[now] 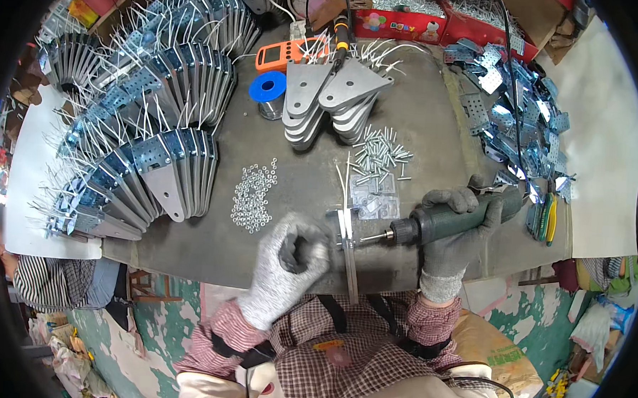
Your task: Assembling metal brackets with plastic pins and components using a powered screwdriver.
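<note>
My right hand [450, 256], in a grey work glove, is wrapped round a dark green power screwdriver [442, 224]. Its bit [378, 237] points left and reaches a grey metal plate [351, 271] standing on edge near the bench's front, with a metal bracket and white wires at its upper end. Left of the plate, my gloved left hand [295, 251] is closed in a curl; whatever its fingers hold, if anything, is hidden. A pile of small nuts [253, 200] lies beyond that hand. Loose screws [381, 155] lie beyond the plate, beside a clear plastic tray [376, 201].
Wired plates with brackets [171, 168] stand in rows at left. Stacked grey plates [309, 92], a solder spool [268, 89], an orange meter [279, 55] and a black-orange tool [341, 40] sit at the back. Loose brackets [515, 111] and pliers [546, 219] lie right, near red boxes [405, 28].
</note>
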A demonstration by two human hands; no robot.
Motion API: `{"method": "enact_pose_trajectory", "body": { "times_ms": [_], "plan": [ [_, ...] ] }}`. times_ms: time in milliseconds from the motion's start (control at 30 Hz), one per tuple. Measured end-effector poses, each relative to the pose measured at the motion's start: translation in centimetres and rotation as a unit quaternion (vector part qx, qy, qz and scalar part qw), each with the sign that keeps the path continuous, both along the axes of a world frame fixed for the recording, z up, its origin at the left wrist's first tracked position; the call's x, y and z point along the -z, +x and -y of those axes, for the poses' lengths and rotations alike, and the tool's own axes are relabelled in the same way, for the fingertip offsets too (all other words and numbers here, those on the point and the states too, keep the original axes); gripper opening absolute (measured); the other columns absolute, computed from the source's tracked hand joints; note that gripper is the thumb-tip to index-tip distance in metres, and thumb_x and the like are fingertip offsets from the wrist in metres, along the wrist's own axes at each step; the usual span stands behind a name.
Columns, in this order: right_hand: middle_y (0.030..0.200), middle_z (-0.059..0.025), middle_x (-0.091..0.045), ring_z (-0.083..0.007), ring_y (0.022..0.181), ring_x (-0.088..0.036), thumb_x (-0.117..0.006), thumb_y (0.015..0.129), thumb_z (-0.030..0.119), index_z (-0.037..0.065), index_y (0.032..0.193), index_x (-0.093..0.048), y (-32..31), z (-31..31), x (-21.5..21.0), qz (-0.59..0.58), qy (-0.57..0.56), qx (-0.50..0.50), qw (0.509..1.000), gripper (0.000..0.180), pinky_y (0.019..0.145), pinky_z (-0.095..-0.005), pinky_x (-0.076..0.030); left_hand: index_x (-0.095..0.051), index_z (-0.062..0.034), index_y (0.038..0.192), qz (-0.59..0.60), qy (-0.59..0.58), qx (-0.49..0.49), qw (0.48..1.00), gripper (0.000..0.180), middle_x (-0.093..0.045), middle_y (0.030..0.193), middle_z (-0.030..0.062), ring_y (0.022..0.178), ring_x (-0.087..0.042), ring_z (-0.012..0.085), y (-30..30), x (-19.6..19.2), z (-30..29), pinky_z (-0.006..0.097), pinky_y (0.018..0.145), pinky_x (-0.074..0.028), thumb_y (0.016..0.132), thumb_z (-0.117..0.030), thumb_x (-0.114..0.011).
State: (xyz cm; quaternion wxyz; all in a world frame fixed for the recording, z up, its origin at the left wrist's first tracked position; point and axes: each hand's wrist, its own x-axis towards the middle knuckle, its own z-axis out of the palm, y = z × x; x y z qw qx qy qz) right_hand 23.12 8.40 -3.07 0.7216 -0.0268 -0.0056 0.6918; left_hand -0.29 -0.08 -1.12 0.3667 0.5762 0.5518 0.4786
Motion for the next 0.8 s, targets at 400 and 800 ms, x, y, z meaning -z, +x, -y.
{"method": "enact_pose_trajectory", "body": {
  "times_ms": [400, 800],
  "plan": [
    [0.080, 0.0005, -0.049, -0.0145, 0.076, -0.051, -0.071, 0.095, 0.035, 0.011, 0.112, -0.062, 0.1, -0.2, 0.6, -0.039, -0.015, -0.015, 0.999, 0.030, 0.092, -0.0419, -0.046, -0.058, -0.0068, 0.100, -0.085, 0.145, -0.047, 0.985, 0.038, -0.066, 0.099, 0.0084, 0.062, -0.056, 0.0091, 2.8, 2.4, 0.6, 0.026, 0.054, -0.048, 0.072, 0.003, -0.082],
    [0.080, 0.0026, -0.051, -0.0133, 0.073, -0.051, -0.067, 0.098, 0.036, 0.011, 0.102, -0.058, -0.1, 0.0, 0.4, -0.028, -0.008, -0.014, 0.999, 0.027, 0.087, -0.0408, -0.047, -0.056, -0.0063, 0.095, -0.165, 0.174, -0.056, 0.969, 0.029, -0.067, 0.098, 0.0117, 0.063, -0.060, 0.0193, 3.3, 2.6, 0.3, 0.033, 0.058, -0.052, 0.076, -0.003, -0.077]
  ]
}}
